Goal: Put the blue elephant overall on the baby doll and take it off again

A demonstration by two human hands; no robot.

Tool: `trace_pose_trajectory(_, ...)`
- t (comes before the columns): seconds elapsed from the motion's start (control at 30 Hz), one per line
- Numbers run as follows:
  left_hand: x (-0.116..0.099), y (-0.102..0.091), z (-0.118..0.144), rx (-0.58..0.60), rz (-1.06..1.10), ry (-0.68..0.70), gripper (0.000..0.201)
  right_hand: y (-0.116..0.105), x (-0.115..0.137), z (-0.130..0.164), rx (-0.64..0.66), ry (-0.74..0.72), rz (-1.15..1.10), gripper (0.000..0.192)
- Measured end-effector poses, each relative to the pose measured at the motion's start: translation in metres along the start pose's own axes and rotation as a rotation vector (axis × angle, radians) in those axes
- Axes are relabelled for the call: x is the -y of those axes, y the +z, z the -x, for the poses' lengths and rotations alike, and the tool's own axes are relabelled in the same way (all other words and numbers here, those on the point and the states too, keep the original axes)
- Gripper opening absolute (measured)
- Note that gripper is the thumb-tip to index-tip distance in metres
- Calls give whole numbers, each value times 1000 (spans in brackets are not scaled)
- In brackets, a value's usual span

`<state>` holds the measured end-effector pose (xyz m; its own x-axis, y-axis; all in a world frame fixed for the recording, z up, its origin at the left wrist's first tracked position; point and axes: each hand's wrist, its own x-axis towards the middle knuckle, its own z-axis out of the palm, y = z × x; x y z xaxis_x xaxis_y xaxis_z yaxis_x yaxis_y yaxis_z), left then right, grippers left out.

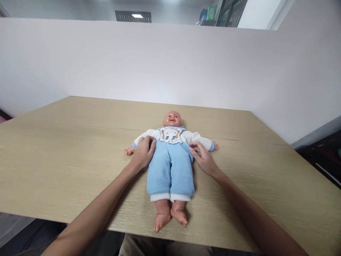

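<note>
The left hand [142, 153] covers the waist edge of the plastic baby doll in pale blue fleece trousers [170, 167], its fingertips tucked out of sight. Both forearms run off the bottom edge. The colourful items on the far shelf [210, 13] are too small to identify.

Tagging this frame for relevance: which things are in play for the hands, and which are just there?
In play:
- baby doll, on its back, feet toward the camera
- left hand on the doll's side at the waist
- right hand on the other side
- blue trousers

Just there:
- wooden table
- white wall
- shelf items, top right
</note>
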<state>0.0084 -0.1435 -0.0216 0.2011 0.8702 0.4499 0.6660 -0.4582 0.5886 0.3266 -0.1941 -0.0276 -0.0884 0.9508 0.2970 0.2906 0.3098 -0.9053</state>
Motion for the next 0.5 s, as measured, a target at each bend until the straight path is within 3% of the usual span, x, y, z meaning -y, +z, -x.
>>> trace_pose_trajectory(0.23,20,2,0,171,235,-87,40,-4,-12,-13,47,12,-10,43)
trace_pose_trajectory(0.5,23,3,-8,194,401,-85,36,8,-7,-9,24,29,-110,33)
